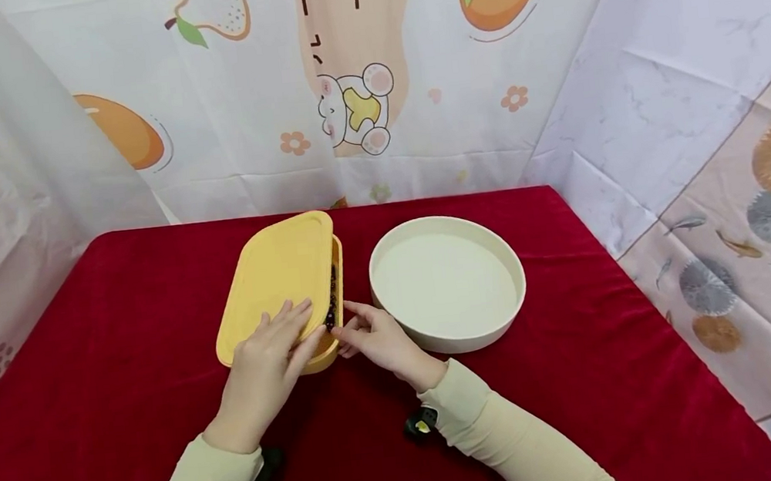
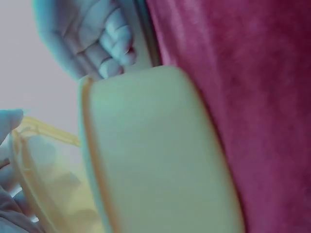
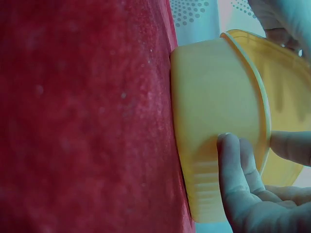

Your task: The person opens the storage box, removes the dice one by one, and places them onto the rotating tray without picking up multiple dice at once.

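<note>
A yellow lunch box point(image 1: 320, 361) stands on the table left of centre, its rounded wall large in both wrist views. Over it lies a yellow lid point(image 1: 279, 266), shifted left and tilted, so a gap shows along the right side. Small dark pieces point(image 1: 332, 300) are visible in that gap; most of the inside is hidden. My left hand point(image 1: 261, 368) grips the lid near its front right corner, fingers across the top and thumb at the edge. With thumb on the rim and fingers against the outer wall, my right hand point(image 3: 262, 204) holds the box's right side.
A round cream-white tray point(image 1: 445, 277) with a low wall stands to the right, close to the right hand. Deep red cloth point(image 1: 594, 375) covers the table. Patterned curtains point(image 1: 235, 131) hang behind the table and along its sides.
</note>
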